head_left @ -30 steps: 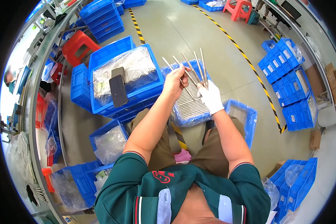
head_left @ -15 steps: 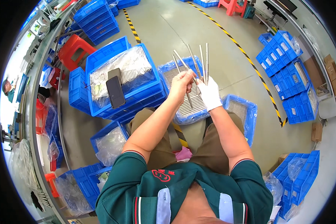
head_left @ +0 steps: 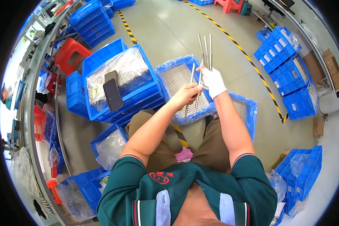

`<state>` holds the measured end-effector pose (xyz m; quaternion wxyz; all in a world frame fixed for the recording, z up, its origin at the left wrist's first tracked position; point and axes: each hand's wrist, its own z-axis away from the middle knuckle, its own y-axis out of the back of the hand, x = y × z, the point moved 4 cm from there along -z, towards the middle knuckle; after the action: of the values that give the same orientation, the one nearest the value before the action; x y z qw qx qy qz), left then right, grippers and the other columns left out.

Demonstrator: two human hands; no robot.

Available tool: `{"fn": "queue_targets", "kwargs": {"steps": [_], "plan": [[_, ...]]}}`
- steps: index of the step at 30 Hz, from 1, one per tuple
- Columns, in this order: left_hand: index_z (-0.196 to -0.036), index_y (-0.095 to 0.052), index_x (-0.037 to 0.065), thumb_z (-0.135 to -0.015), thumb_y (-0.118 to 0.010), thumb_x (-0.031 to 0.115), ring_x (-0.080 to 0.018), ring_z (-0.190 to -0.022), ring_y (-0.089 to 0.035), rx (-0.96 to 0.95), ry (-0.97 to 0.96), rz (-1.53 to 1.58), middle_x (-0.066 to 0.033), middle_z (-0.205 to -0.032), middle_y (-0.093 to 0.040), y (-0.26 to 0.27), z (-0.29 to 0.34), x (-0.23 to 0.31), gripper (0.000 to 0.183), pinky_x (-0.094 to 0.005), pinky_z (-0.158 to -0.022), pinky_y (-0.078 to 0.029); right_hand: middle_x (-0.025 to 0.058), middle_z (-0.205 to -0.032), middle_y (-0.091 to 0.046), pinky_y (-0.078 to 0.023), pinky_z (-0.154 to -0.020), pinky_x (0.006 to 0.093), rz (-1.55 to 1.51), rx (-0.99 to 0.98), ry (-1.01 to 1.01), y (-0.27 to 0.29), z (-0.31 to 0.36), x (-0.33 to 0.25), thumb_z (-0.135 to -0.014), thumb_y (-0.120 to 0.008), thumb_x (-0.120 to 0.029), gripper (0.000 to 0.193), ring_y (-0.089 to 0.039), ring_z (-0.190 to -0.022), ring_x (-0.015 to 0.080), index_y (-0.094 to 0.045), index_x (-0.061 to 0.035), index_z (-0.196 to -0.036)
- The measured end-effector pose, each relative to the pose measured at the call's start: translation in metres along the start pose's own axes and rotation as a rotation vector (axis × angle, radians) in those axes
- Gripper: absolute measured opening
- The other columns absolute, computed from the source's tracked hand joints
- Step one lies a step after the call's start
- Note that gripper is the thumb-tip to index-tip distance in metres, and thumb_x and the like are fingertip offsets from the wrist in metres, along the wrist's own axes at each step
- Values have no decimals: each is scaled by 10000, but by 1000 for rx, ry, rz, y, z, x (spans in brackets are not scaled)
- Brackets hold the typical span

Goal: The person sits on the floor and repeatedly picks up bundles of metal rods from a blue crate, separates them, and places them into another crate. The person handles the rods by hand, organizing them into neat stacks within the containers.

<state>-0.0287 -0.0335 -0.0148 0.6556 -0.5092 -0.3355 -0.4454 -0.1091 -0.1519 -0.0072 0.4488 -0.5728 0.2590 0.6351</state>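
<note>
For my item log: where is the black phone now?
In the head view, the phone lies left of the left hand, over the near side of a blue crate, beside a dark block.

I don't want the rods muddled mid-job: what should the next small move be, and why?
Probably turn the loose rods in the bare left hand crosswise over the lined blue bin: they run roughly lengthwise there, while the packed rods inside lie side by side across it. The gloved right hand is occupied with other rods.

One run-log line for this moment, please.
left hand: bare, holding metal rods | right hand: white-gloved, gripping more rods | beneath: blue lined crate, similar rods | nearby: black phone
</note>
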Motion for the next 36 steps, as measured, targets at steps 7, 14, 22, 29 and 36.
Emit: {"fn": "queue_targets", "kwargs": {"steps": [7, 14, 22, 29, 36], "plan": [[-758, -507, 70, -918, -477, 253, -57, -462, -285, -3, -3, 64, 30, -604, -363, -12, -6, -4, 245, -214, -421, -224, -9, -589, -507, -341, -424, 241, -187, 193, 17, 8, -8, 7, -798, -691, -168, 158, -431, -457, 90, -591, -75, -717], [-749, -497, 66, -949, -475, 284, -81, -486, -331, -184, 73, 85, 3, -597, -385, -9, 18, -2, 297, -232, -437, -266, -32, -500, -389, -259, -332, 263, -385, 436, 70, 89, -61, -1, -854, -624, -284, 231, -336, -363, 107, -524, -142, -703], [-880, -613, -25, -910, -567, 237, -321, -984, -622, -289, -69, 425, -177, -996, -615, 17, 7, 8, 267, -430, -827, -522, 14, -634, -565, -361, -427, 258, -59, -166, -70, -8, 10, 12, -825, -669, -219, 176, -477, -488, 94, -629, -48, -833], [-904, -621, -1, -907, -580, 248, -177, -748, -607, -348, -17, 452, -71, -807, -627, 8, 9, 0, 252, -332, -693, -498, 19, -676, -580, -412, -451, 264, 235, -251, 0, -22, 9, 14, -853, -655, -249, 223, -508, -515, 93, -614, -30, -859], [-848, -632, 33, -905, -590, 269, -144, -647, -615, 49, -181, 158, -39, -692, -611, 27, 3, 19, 246, -275, -645, -492, 55, -632, -587, -444, -580, 275, 460, -62, 183, -8, 11, 11, -908, -546, -319, 309, -525, -562, 118, -605, -20, -861]]}}
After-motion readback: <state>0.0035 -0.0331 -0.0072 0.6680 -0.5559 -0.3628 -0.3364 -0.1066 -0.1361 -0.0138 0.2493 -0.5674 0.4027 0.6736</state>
